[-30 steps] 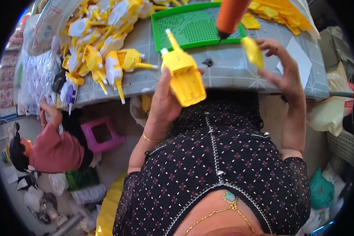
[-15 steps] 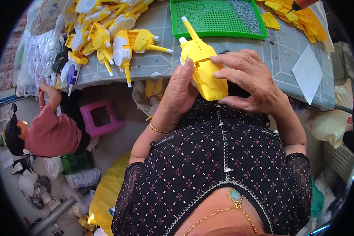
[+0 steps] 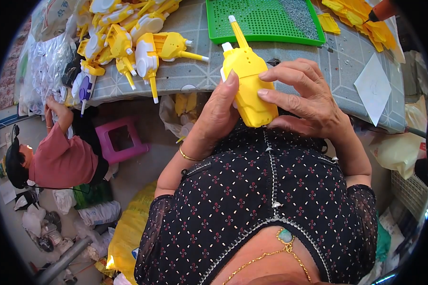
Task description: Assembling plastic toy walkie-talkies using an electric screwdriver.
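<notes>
A yellow plastic housing [image 3: 252,90] with a long white-tipped spout and a short white stub is held upright over the table's near edge, in front of my body. My left hand [image 3: 218,102] is closed round its left side, thumb on the front and the other fingers hidden behind it. From the right, my right hand [image 3: 304,95] grips it with the thumb at the lower end and fingertips on the front face. The front's lower yellow cover sits flush against the upper part, with only a thin seam showing.
Similar yellow-and-white housings [image 3: 147,57] lie heaped at the table's left. A green perforated tray [image 3: 247,21] with small grey screws stands behind. Loose yellow parts [image 3: 356,19] and an orange-and-black tool [image 3: 383,10] are far right. A person [image 3: 64,152] works at left near a pink stool [image 3: 121,140].
The gap between the lower cover and the upper part of the housing has closed. Both hands and the housing have shifted slightly right and toward me.
</notes>
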`<control>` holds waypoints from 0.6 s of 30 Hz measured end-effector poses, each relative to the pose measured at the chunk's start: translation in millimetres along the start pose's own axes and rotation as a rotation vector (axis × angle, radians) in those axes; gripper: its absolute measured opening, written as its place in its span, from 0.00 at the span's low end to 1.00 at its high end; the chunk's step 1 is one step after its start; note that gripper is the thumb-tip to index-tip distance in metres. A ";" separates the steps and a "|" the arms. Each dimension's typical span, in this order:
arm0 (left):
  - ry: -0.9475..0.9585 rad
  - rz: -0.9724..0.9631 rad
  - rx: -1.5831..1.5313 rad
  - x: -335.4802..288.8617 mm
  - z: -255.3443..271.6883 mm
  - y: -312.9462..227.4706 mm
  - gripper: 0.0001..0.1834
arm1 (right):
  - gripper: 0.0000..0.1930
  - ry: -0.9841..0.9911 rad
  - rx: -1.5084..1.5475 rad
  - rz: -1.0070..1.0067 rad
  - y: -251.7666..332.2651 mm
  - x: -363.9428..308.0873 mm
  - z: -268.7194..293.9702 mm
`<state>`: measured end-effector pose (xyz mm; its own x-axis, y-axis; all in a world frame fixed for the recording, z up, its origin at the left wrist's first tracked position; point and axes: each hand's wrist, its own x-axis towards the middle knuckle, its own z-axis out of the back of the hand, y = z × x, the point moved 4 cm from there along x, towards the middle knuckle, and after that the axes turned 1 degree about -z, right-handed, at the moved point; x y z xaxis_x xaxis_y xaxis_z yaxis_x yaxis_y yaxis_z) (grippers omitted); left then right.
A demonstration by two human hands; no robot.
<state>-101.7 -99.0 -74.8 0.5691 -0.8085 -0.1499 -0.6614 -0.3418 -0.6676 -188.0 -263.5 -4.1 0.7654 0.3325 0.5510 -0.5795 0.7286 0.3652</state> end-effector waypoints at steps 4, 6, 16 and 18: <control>0.015 -0.061 0.106 -0.2 -2.3 -5.9 0.33 | 0.28 0.016 -0.045 -0.027 -7.3 -5.3 -3.4; 0.026 -0.106 0.130 0.8 -2.1 -7.8 0.32 | 0.29 0.037 -0.028 -0.097 -10.9 -5.8 -10.6; -0.158 -0.054 0.236 -8.7 13.8 -16.2 0.25 | 0.32 -0.126 0.303 -0.390 -33.3 -13.0 -32.2; -0.380 0.063 1.141 -27.0 26.9 -29.0 0.26 | 0.30 -0.077 0.320 -0.400 -40.7 -19.0 -27.9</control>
<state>-84.8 -54.4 -71.0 0.7854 -0.5505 -0.2829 0.0106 0.4690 -0.8832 -171.2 -282.8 -50.4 0.9289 0.0119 0.3703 -0.3115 0.5660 0.7633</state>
